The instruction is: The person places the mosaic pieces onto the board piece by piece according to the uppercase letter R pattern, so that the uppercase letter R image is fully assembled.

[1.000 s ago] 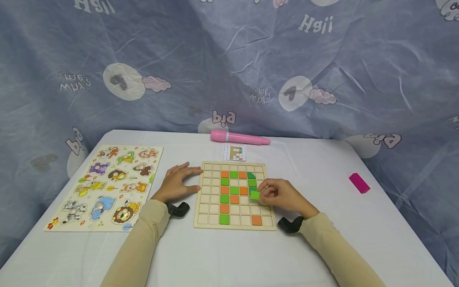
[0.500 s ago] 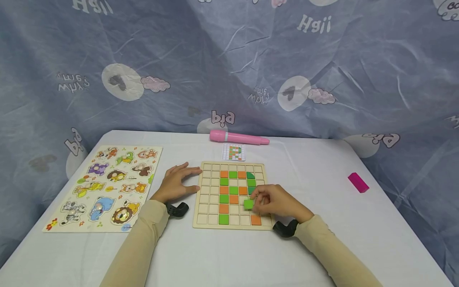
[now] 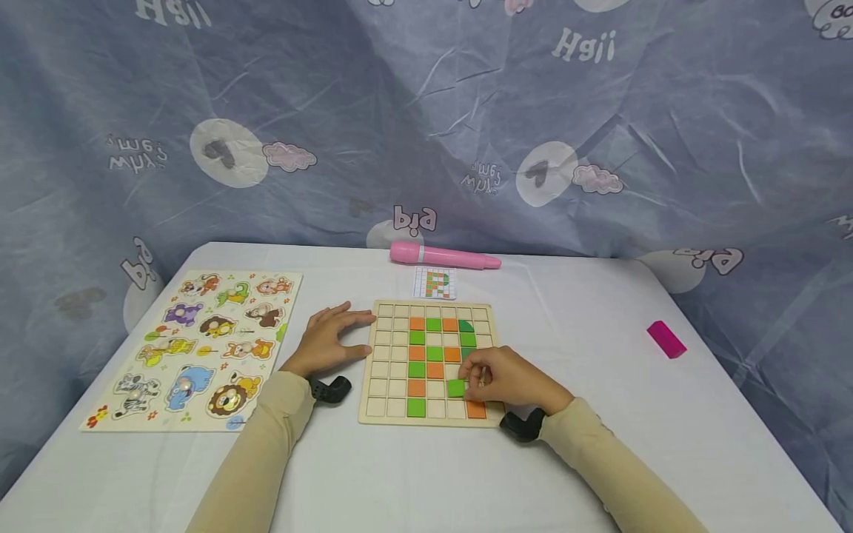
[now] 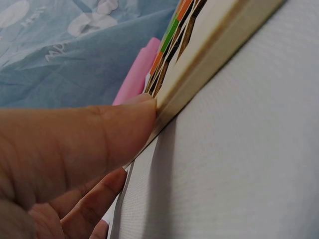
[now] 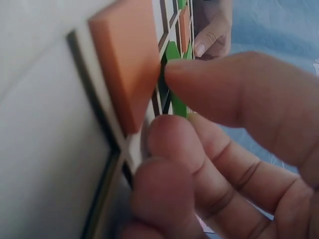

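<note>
A square wooden grid board (image 3: 377, 388) lies on the white table, bearing orange and green tiles that form a pattern. My right hand (image 3: 509, 377) pinches a bright green square tile (image 3: 456, 389) over a cell in the lower right part. Close to those fingers an orange tile (image 5: 130, 59) sits in the grid, as the right wrist view shows. My left hand (image 3: 325, 344) rests at the board's left edge with its fingers spread. In the left wrist view the thumb (image 4: 119, 132) touches the board's side.
Behind the board lie a small pattern card (image 3: 435, 283) and a pink pen-shaped object (image 3: 443, 255). An animal puzzle board (image 3: 200, 352) takes up the left side. A magenta block (image 3: 666, 339) is at the right. A printed grey-blue cloth (image 3: 426, 133) hangs at the back.
My right hand has moved the green tile toward me and a little left, from beside the right-hand green column to a lower cell. The left hand has stayed at the board's edge.
</note>
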The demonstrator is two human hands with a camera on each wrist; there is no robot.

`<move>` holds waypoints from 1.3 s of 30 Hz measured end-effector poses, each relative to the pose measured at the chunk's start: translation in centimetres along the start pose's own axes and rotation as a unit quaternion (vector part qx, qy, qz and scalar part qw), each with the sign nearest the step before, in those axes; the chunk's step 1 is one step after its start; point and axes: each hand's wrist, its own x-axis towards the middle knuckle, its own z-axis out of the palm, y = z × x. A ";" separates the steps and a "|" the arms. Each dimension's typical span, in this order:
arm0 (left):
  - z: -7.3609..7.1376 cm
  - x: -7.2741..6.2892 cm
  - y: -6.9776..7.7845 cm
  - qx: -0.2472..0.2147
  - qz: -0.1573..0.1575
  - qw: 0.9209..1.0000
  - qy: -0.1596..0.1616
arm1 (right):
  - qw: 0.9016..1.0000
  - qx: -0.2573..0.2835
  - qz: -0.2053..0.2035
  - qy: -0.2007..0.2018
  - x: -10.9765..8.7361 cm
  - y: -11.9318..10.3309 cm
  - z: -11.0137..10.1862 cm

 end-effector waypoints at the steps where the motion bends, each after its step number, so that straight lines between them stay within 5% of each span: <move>1: 0.0 0.0 0.0 0.000 0.000 1.000 0.000 | 1.000 -0.003 0.000 -0.002 0.0 -0.1 0.0; 26: 0.1 0.1 0.3 -0.002 0.001 1.000 0.002 | 1.000 0.004 0.001 -0.015 0.3 0.2 -0.1; 32: 0.1 0.0 0.0 0.002 -0.004 1.000 0.000 | 0.998 0.048 0.005 0.028 -0.4 1.5 -0.4; 39: 0.3 -0.2 -0.7 -0.003 -0.011 1.000 0.000 | 0.988 0.081 0.064 0.115 -1.7 3.0 -1.2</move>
